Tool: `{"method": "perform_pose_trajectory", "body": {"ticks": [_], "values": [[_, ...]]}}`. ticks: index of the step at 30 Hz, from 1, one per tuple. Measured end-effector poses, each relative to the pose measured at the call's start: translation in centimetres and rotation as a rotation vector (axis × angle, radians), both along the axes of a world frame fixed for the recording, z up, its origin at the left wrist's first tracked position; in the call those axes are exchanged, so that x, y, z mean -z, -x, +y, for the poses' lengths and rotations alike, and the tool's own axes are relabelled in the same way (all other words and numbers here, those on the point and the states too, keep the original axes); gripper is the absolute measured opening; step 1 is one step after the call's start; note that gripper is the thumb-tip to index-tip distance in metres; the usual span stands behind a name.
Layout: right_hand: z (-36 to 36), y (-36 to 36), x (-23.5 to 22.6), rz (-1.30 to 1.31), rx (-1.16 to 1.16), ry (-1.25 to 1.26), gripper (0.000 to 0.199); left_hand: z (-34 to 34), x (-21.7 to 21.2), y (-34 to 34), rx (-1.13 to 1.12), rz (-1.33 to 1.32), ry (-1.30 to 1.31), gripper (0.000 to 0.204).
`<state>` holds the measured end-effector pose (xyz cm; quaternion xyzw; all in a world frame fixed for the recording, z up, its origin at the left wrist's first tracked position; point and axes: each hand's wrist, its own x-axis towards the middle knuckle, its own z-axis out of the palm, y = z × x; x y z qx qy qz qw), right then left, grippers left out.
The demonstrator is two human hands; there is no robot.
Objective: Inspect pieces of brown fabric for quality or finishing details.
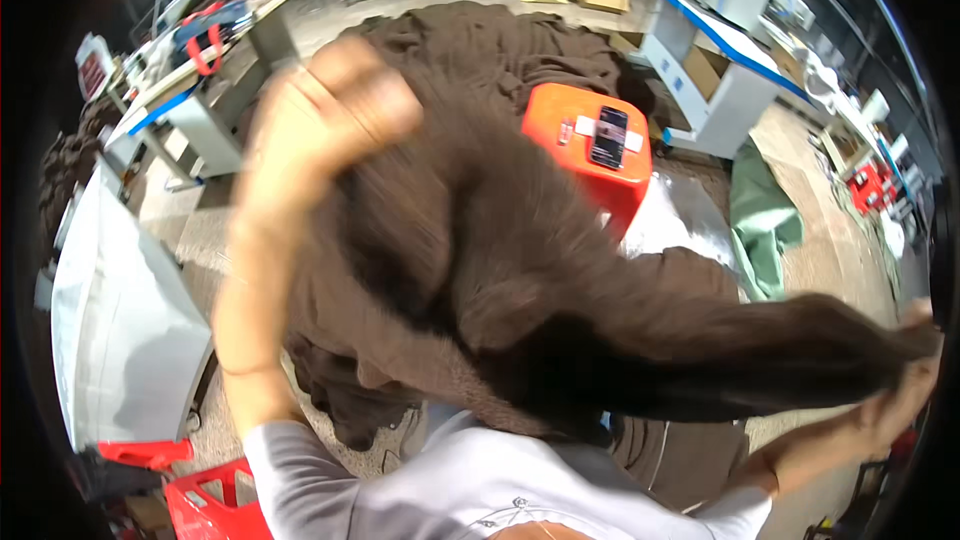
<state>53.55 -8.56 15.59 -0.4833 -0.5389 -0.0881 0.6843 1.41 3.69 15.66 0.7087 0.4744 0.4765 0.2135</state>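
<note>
A dark brown fleece garment (520, 300) is stretched in the air between both hands, blurred by motion. My left hand (320, 120) is raised high at the left and grips one end of it. My right hand (905, 380) is far out at the right edge, closed on the other end. Below and behind lies a large pile of the same brown fabric (490, 50) on the floor.
An orange stool (590, 165) with a black phone (609, 136) on top stands beyond the garment. A white table (110, 310) is at the left, a white-and-blue workbench (720, 70) at the right, green cloth (765, 220) on the floor, red crates (210, 505) at the lower left.
</note>
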Motion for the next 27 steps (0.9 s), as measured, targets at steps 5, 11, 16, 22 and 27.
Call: {"method": "perform_pose_trajectory", "body": {"ticks": [5, 11, 16, 22, 27], "values": [[5.0, 16.6, 5.9, -0.542, -1.007, 0.758, 0.023, -2.0, 17.8, -6.8, 0.295, -0.376, 0.685, 0.012], [4.8, 24.4, 19.5, -0.375, -1.566, 0.854, 0.025, -3.0, 26.5, -11.7, 0.425, -0.84, 0.945, 0.018], [6.6, 26.2, 22.5, -0.369, -1.216, 0.771, 0.024, -2.5, 28.4, -10.5, 0.245, -0.758, 0.903, 0.019], [10.0, 23.9, 23.9, -0.163, -0.852, 0.563, 0.029, -2.1, 28.4, -11.3, 0.159, -0.913, 0.673, 0.015], [11.5, 22.2, 25.6, -0.355, -1.001, 0.931, 0.026, -0.9, 28.6, -12.2, 0.093, -0.788, 0.606, 0.014]]}}
